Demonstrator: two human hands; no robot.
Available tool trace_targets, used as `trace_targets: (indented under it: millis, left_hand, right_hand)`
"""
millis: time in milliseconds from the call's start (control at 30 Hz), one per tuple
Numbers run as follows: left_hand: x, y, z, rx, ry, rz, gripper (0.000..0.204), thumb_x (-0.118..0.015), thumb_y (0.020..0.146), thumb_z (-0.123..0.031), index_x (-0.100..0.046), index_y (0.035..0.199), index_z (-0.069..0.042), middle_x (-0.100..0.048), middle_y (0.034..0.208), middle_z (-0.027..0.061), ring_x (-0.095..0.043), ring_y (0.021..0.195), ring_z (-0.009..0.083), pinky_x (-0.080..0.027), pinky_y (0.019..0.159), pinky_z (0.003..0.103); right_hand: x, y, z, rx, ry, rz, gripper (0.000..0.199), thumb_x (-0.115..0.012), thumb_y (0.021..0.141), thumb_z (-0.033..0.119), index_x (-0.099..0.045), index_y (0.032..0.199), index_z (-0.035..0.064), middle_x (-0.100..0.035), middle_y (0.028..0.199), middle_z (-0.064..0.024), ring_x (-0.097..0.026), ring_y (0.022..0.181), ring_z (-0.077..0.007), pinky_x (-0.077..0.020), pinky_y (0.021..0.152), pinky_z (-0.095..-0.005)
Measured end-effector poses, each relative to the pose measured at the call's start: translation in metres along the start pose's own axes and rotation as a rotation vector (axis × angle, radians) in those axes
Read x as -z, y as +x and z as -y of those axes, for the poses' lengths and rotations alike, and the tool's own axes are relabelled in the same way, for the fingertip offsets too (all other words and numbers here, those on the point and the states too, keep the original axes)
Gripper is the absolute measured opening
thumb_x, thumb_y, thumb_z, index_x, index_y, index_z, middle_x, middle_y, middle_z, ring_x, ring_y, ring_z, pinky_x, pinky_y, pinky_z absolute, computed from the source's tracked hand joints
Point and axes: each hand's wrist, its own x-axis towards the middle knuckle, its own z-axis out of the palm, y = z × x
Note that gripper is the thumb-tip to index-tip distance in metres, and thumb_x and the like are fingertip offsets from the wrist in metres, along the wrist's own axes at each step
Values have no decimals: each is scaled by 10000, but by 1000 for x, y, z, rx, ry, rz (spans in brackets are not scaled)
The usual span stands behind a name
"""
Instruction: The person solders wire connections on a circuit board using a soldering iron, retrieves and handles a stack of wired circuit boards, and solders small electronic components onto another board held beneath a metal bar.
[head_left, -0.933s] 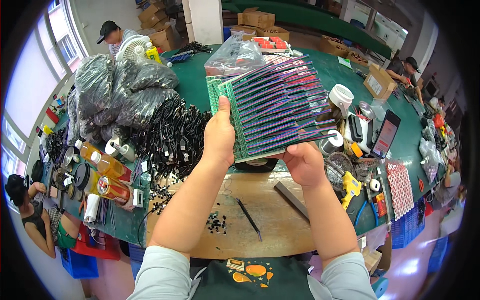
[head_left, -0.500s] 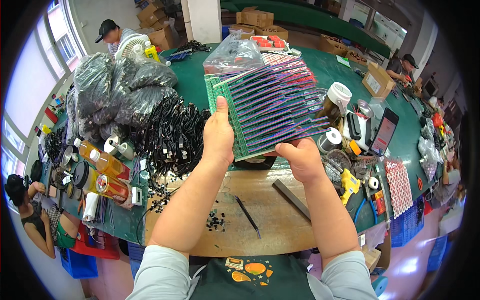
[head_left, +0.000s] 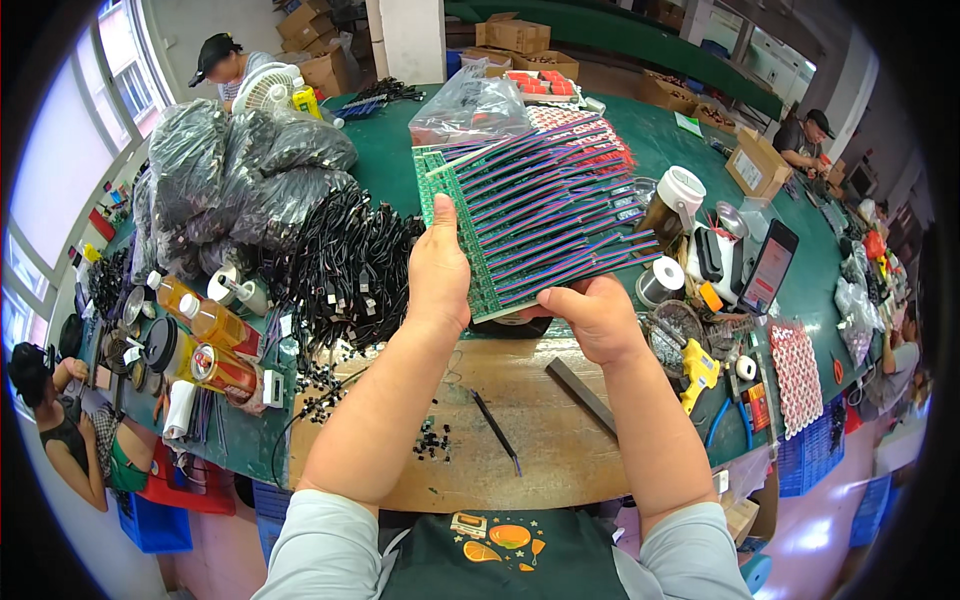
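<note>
A green circuit board panel (head_left: 457,215) with rows of striped wires (head_left: 560,190) running off to the right is held up above the table. My left hand (head_left: 440,265) grips its left edge, thumb on the front face and the other fingers hidden behind. At the lower right corner, my right hand (head_left: 595,312) pinches the board's bottom edge and lowest wires between thumb and fingers. Beneath on the wooden work board (head_left: 400,480) lie a short black cable (head_left: 496,430), a dark flat bar (head_left: 582,397) and a scatter of small black parts (head_left: 432,440).
Black cables (head_left: 350,265) and plastic-bagged bundles (head_left: 215,170) are heaped at left, beside bottles (head_left: 222,328) and a can (head_left: 222,370). At right stand a solder spool (head_left: 661,281), a yellow glue gun (head_left: 700,375) and a phone (head_left: 768,265). Other people sit around the table.
My right thumb has slid slightly left along the board's bottom edge. The panel stays in nearly the same place, and my left hand keeps its grip.
</note>
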Motion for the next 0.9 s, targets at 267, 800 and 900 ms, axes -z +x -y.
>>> trace_targets:
  millis: [267, 800, 900]
  left_hand:
    - [-2, -3, -4, -87, 115, 124, 607, -398, 1003, -514, -582, 1187, 35, -651, 1145, 123, -639, 997, 200, -501, 888, 336]
    - [11, 81, -42, -117, -187, -78, 491, -391, 1027, -416, -552, 1220, 6, -646, 1135, 160, -644, 1019, 296, -535, 870, 446]
    - [26, 130, -35, -124, 74, -106, 513, -381, 1029, -414, -549, 1221, 31, -649, 1135, 162, -631, 1066, 286, -505, 906, 420]
  right_hand:
    - [-11, 9, -14, 80, 47, -201, 294, -634, 892, 82, -571, 1173, 18, -657, 1036, -87, -669, 916, -219, -582, 763, -379]
    - [21, 23, 29, 230, 216, -294, 274, -583, 964, 255, -599, 1143, 49, -693, 988, -86, -700, 814, -196, -607, 666, -357]
    - [22, 20, 30, 224, 130, -357, 279, -573, 973, 281, -605, 1126, 50, -694, 962, -71, -694, 788, -176, -595, 649, -340]
